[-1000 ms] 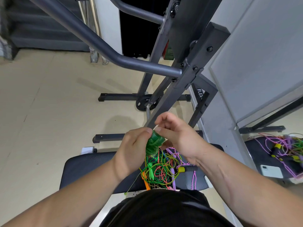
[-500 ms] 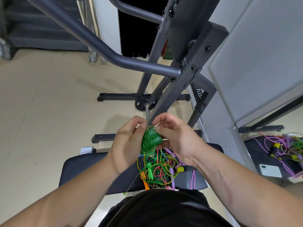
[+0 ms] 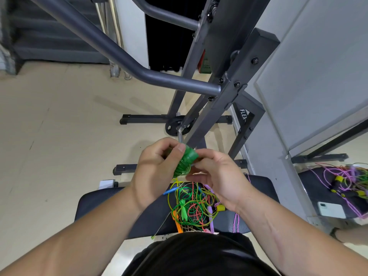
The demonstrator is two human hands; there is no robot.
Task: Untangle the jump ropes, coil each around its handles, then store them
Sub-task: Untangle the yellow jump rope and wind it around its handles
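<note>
Both hands pinch the green rope bundle [image 3: 186,161] above the bench: your left hand [image 3: 155,166] curls round its top, your right hand [image 3: 219,176] nips the lower wraps. Lay each turn snug against the handles and tuck the tail firmly. The tangled pile [image 3: 191,206] lies on the black bench pad [image 3: 111,204], by a steel rack [image 3: 179,82].
</note>
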